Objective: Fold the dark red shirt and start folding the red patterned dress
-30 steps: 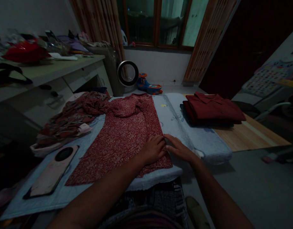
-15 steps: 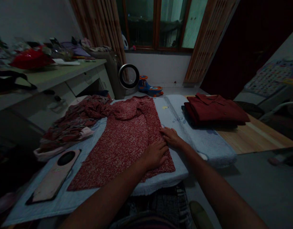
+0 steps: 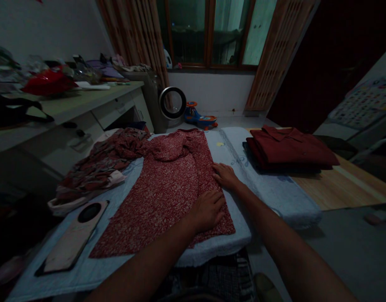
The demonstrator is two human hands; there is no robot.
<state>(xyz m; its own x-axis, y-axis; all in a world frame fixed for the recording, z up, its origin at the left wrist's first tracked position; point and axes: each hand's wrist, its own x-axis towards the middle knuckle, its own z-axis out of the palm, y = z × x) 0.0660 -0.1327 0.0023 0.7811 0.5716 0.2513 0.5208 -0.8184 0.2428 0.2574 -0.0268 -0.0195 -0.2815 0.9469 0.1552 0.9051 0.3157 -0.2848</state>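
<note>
A red garment [image 3: 161, 188] with a small pale pattern lies spread on a light blue cloth [image 3: 237, 209], its upper part bunched and folded over at the far end. My left hand [image 3: 208, 210] rests on the near right part of the garment, palm down with its fingers stretched out. Just beyond it, my right hand [image 3: 224, 175] lies along the garment's right edge, fingers extended over the fabric. Neither hand is closed around anything. A folded strip of the garment runs along the right side, beneath both hands.
Left of the garment are a heap of patterned cloth [image 3: 107, 153] and a phone-shaped object [image 3: 71, 241]. Folded dark red shirts [image 3: 290, 151] are stacked at the right, beside a wooden board [image 3: 346, 184]. A cluttered desk [image 3: 117, 98] stands at far left.
The view has shifted slightly. Both hands stay at nearly the same places on the garment, and the garment keeps its shape.
</note>
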